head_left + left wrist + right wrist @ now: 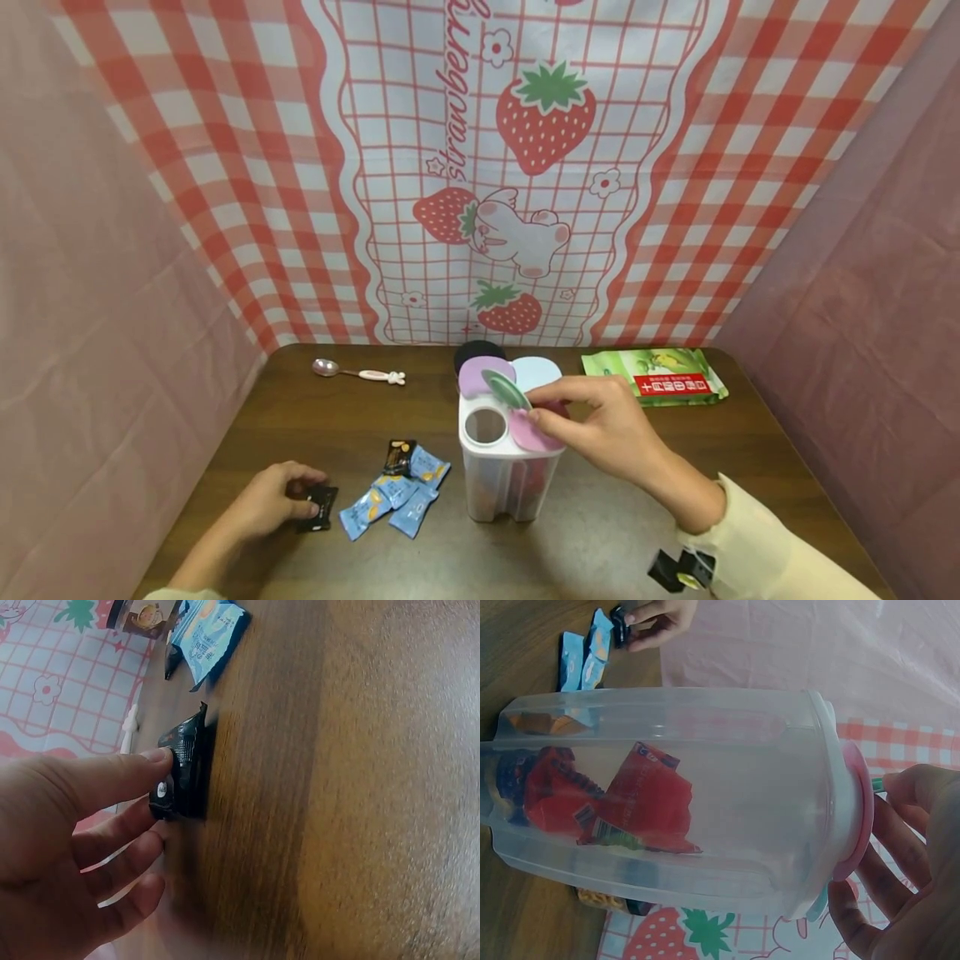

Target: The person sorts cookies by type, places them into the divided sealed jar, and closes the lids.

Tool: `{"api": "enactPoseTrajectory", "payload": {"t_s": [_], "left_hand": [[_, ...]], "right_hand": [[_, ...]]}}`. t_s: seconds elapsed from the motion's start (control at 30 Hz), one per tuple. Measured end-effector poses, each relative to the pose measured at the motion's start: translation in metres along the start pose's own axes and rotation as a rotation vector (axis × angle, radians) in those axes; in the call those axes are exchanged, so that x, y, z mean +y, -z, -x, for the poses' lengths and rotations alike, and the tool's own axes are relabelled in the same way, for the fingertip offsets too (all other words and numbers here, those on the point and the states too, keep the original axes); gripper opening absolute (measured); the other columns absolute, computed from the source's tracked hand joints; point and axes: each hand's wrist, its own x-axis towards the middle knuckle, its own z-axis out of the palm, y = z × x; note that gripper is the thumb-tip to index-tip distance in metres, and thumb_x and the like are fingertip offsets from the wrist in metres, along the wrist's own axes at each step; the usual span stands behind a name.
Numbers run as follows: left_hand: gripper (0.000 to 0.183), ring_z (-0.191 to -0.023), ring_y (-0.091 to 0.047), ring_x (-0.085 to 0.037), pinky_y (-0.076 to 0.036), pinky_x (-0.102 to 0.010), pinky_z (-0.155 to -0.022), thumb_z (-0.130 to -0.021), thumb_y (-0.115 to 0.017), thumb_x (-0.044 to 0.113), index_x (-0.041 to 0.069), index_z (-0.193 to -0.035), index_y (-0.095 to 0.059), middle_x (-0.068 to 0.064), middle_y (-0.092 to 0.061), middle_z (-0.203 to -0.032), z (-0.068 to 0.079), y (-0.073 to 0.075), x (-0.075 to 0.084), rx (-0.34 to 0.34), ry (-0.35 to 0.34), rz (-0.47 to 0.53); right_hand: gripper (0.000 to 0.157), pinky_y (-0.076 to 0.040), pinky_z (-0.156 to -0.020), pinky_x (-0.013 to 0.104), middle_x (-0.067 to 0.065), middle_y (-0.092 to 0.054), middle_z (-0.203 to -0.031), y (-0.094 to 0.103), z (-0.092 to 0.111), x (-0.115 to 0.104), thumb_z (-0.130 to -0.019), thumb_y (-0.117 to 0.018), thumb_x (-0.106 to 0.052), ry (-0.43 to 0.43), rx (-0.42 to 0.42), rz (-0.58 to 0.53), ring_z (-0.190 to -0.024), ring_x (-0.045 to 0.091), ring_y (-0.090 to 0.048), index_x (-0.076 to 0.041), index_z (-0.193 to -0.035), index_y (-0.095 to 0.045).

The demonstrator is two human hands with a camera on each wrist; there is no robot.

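My left hand (262, 500) pinches a black snack packet (180, 769) between thumb and fingers on the table's left side. In my right hand (603, 425), thumb and fingertips grip a green lid (507, 389), tilted up above a clear compartmented container (498, 492). Below that lid is a round opening (486, 427) in the white top. A purple lid (480, 375), a pale blue lid (536, 369) and a pink lid (531, 432) cover the other compartments. Red packets (649, 799) show through the container wall. Beside the left hand lie several blue packets (367, 510) and another black packet (400, 457).
A spoon with a rabbit-ended handle (375, 377) lies at the back left. Behind the container stands a black-lidded jar (474, 350). A green wipes pack (652, 377) is at the back right. A strawberry-print cloth (480, 167) hangs behind the table.
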Motion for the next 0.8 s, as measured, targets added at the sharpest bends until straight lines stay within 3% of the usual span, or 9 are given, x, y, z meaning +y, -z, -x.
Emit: {"api": "enactPoseTrajectory", "payload": {"t_s": [0.47,0.8], "left_hand": [[0.032,-0.079,-0.056,-0.011,-0.045,-0.025,-0.066,-0.077,-0.087,0.016,0.004,-0.106,-0.078,0.000,-0.067,-0.092,-0.0021,-0.0028,-0.0023,0.026,-0.050,-0.070],[0.023,-0.070,-0.053,-0.005,-0.044,-0.024,-0.062,-0.076,-0.087,0.012,0.008,-0.097,-0.075,0.001,-0.065,-0.080,-0.0016,0.0012,0.0027,0.020,-0.047,-0.012]], "right_hand": [[0.018,-0.051,-0.054,0.020,-0.007,-0.078,-0.090,-0.0001,0.0010,0.0012,-0.086,-0.083,-0.007,-0.007,0.000,-0.015,-0.066,0.006,-0.062,-0.017,-0.101,-0.082],[0.020,-0.051,-0.055,0.020,-0.005,-0.078,-0.089,-0.0003,0.0009,0.0015,-0.085,-0.082,-0.005,-0.004,-0.005,-0.019,-0.066,0.006,-0.062,-0.017,-0.101,-0.082]]}}
